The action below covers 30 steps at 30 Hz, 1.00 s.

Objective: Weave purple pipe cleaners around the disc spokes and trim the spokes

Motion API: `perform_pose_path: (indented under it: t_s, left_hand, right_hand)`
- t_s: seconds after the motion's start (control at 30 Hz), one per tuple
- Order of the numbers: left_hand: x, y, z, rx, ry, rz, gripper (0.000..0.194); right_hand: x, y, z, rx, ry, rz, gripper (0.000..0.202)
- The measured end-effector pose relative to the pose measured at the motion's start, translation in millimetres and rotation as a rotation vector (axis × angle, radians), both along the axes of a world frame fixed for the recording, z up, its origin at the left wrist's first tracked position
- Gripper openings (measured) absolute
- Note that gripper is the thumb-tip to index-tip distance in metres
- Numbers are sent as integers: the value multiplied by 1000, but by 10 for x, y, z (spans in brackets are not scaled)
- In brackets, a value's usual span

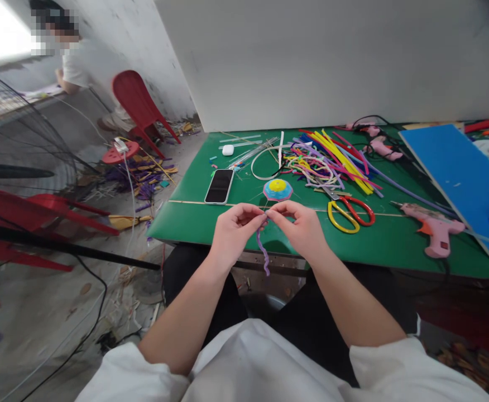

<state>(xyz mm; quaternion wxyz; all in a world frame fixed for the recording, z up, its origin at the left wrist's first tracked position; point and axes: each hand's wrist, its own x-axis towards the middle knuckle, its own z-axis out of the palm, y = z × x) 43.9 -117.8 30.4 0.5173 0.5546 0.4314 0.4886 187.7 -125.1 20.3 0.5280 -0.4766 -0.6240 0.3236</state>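
Note:
My left hand [240,226] and my right hand [297,226] meet fingertip to fingertip over the table's front edge, both closed in a pinch. A crinkled purple pipe cleaner [263,254] runs from between them, its loose end hanging below the left fingers. The small spot where the fingertips meet is mostly hidden. Just beyond them lies a round piece [278,188] ringed in yellow, blue and pink, with thin wires or threads beside it. Scissors [349,215] with one yellow and one red handle rest to the right of my right hand.
On the green table [186,223] are a phone [219,186], a white earbud case [228,149], a heap of coloured pipe cleaners [315,162], a pink glue gun [432,226] and a blue board [458,178]. A person [77,67] sits beyond a red chair [138,103] at the left.

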Motion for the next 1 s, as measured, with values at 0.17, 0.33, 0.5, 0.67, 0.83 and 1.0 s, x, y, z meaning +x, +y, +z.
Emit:
perform_pose_path:
  t_s: [0.17, 0.33, 0.5, 0.67, 0.83, 1.0]
  left_hand:
    - [13, -15, -21, 45, -51, 106, 16]
    - [23, -25, -33, -22, -188, 79, 16]
    - [16, -10, -18, -182, -272, 52, 17]
    - [-6, 17, -9, -247, -276, 39, 21]
    - [6, -4, -16, -28, -164, 120, 26]
    - [17, -14, -21, -18, -177, 119, 27]
  right_hand:
    - [-2, -2, 7, -103, 145, 75, 10]
    - [-3, 8, -11, -131, 288, 177, 11]
    - [5, 46, -36, -108, 290, 224, 9]
    - [8, 61, -45, -42, 173, 162, 8]
    - [-25, 66, -80, -69, 217, 149, 13]
    - [-50, 44, -113, 105, 41, 69, 9]
